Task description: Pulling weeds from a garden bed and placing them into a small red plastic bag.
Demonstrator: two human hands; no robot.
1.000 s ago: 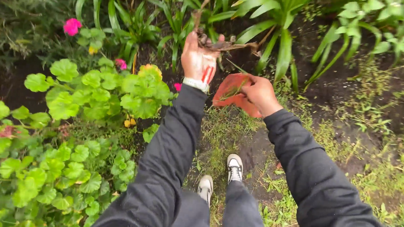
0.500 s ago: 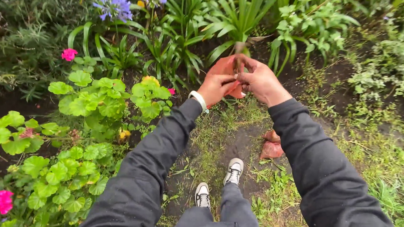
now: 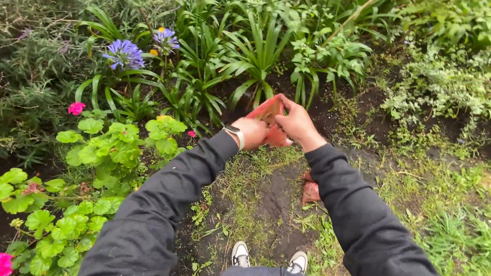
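I had both hands raised together in front of me, over the far end of the bare dirt patch (image 3: 275, 205), and between them sat the thin, floppy reddish-orange bag (image 3: 270, 112). My left hand (image 3: 251, 132) was curled shut on the bag's near left side, knuckles up, with a pale band at the wrist (image 3: 233, 133). My right hand (image 3: 296, 123) was pinched closed on the bag's upper right edge, thumb and forefinger reaching up and left toward its top corner. The bag stood roughly upright, its long axis running from near my left knuckles up and slightly right to that top corner, so it lay directly between the two hands, touching both; neither hand was clearly nearer, though the right held it higher. I could not tell what, if anything, was inside. Just below my right sleeve, on the ground, lay a second crumpled reddish piece (image 3: 310, 190), well apart from the held bag. To my left grew round-leaved green plants with pink flowers (image 3: 114, 147); farther off stood strap-leaved clumps (image 3: 250, 53) with blue-purple flower heads (image 3: 124, 54). My white-toed shoes (image 3: 269, 259) were at the near edge.
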